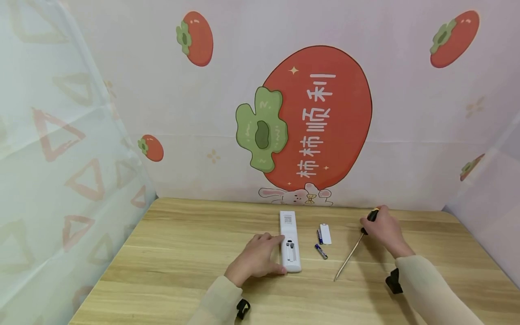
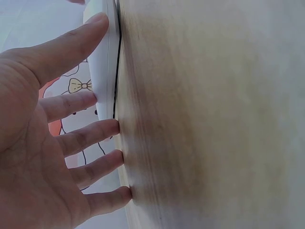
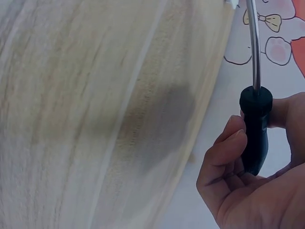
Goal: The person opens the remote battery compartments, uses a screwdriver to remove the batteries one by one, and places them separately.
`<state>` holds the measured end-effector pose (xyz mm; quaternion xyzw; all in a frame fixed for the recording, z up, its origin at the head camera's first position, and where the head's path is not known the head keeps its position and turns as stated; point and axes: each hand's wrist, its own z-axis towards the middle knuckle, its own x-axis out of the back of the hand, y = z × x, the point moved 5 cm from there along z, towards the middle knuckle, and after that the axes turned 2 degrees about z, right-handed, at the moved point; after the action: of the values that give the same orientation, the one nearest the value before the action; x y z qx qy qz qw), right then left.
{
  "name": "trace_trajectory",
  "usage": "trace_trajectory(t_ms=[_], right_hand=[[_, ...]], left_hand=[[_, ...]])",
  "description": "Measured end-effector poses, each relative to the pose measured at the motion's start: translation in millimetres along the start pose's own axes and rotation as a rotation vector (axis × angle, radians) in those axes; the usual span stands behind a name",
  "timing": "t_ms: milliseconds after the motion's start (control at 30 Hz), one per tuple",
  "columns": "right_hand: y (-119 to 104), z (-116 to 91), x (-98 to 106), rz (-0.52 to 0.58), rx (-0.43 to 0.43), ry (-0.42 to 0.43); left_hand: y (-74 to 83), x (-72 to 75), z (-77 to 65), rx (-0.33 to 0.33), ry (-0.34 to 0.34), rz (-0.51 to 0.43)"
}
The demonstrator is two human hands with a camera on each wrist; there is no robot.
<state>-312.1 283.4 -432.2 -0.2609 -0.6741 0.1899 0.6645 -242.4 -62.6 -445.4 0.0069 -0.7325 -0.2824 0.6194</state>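
A white remote control lies back up on the table with its battery compartment uncovered. My left hand rests at its left side, thumb near the close end and index fingertip at the left edge. In the left wrist view, the thumb and index finger of this hand touch the remote's side, while the other fingertips rest on the wood. My right hand grips a screwdriver by its black handle, the metal shaft slanting down to the left. The right wrist view shows fingers curled round that handle.
Right of the remote lie a white battery cover and two blue batteries, one beside the cover and one nearer me. The wooden table ends at a printed backdrop, with hanging cloth at the left.
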Motion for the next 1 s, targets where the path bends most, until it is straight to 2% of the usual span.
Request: trace_trajectory(t_ms=[600,1000], right_hand=[[8,11,-8,-0.06,-0.064,-0.019],[10,16,-14,-0.101,-0.054,-0.021]], left_hand=[[-1.0,-1.2,0.3,0.005,-0.005,-0.008],[0.9,0.7,-1.7,0.003,-0.008,-0.004]])
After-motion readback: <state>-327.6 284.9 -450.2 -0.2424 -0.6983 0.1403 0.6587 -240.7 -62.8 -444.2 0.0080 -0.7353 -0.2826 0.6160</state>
